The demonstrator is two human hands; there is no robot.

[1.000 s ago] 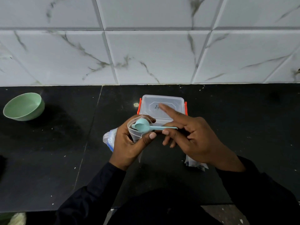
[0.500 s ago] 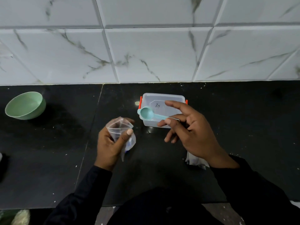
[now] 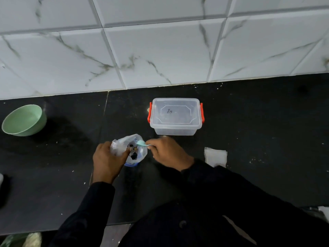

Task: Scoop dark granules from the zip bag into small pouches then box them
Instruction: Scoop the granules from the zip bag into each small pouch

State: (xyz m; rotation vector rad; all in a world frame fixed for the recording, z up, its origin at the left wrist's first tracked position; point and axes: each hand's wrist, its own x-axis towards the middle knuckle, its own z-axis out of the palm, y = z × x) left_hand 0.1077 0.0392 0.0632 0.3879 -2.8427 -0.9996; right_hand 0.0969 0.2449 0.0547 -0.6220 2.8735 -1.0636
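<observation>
The zip bag (image 3: 140,154) stands open on the black counter, with dark granules (image 3: 133,155) showing inside. My left hand (image 3: 106,163) grips clear plastic, the small pouch (image 3: 115,146), right against the bag's left side; where the pouch ends and the bag begins is hard to tell. My right hand (image 3: 169,152) pinches the handle of a teal spoon (image 3: 141,143), whose bowl sits at the bag's mouth. The clear box (image 3: 176,116) with orange latches stands lidded behind the hands. A stack of small empty pouches (image 3: 215,155) lies to the right of my right forearm.
A green bowl (image 3: 23,120) sits at the far left of the counter. White marbled wall tiles (image 3: 160,50) close off the back. The counter's front edge runs under my forearms.
Both hands dropped toward me, away from the box. The spoon went from over the box lid down to the zip bag's mouth, and my left hand brought the pouch against the bag.
</observation>
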